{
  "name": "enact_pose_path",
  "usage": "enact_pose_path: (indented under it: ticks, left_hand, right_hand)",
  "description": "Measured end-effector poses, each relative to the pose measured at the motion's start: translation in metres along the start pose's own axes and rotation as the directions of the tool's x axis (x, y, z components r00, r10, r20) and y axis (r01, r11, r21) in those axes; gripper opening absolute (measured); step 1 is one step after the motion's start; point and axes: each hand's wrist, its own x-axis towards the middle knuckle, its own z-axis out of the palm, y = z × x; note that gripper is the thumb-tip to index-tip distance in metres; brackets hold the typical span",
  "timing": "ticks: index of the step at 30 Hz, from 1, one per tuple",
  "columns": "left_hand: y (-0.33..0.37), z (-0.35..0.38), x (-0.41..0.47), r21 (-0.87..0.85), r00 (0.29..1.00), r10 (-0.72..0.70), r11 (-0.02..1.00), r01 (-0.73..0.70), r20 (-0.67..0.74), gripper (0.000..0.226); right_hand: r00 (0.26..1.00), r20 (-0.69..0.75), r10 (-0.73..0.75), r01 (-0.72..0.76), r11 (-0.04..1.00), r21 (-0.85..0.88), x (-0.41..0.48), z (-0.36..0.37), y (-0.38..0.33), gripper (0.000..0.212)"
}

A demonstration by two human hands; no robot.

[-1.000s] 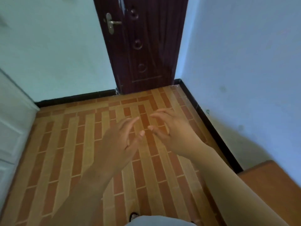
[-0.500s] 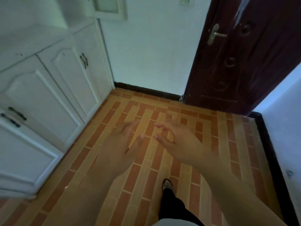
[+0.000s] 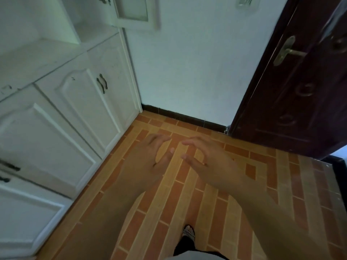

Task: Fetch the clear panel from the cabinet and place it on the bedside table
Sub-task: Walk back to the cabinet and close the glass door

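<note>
A white cabinet (image 3: 78, 102) fills the left side, its lower panelled doors closed, with dark handles (image 3: 102, 83). Above its counter an upper door with a pale glass pane (image 3: 134, 10) stands open at the top edge. No loose clear panel shows. My left hand (image 3: 148, 156) and my right hand (image 3: 208, 160) hover side by side over the floor at centre, fingers spread and slightly curled, both empty. They are to the right of the cabinet and apart from it. The bedside table is out of view.
Orange and brown brick-pattern floor tiles (image 3: 187, 194) run between the cabinet and a dark red wooden door (image 3: 300, 81) with a brass handle at the right. A pale wall with black skirting (image 3: 180, 115) lies ahead. My sandalled foot (image 3: 188, 232) is below.
The view has swung left: the cabinet now fills the left side and the door has slid to the right. Both hands stay in front of me, empty.
</note>
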Motion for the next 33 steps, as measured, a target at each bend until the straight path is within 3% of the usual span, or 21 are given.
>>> enact_pose_path:
  ticks: [13,18,25,33]
  left_hand:
    - [-0.041,-0.002,0.218,-0.066,0.998,0.010,0.998,-0.015,-0.068,0.054]
    - [-0.077,-0.006,0.305,-0.116,0.998,-0.001,0.993,-0.007,-0.064,0.049]
    - [-0.139,-0.058,0.461,-0.001,0.994,0.043,0.999,-0.043,-0.099,0.039]
    - [-0.196,-0.104,0.589,0.084,0.984,0.089,0.994,-0.077,-0.156,0.038]
  right_hand:
    - [0.997,-0.071,-0.015,0.017,0.999,0.030,0.197,-0.072,0.073,0.033]
    - [0.997,-0.076,-0.017,0.014,0.999,-0.037,0.287,-0.082,0.091,0.032]
    - [0.986,-0.161,-0.052,0.041,0.997,-0.070,0.451,-0.108,0.099,0.040]
    - [0.951,-0.300,-0.073,0.084,0.996,0.023,0.598,-0.106,0.104,0.045]
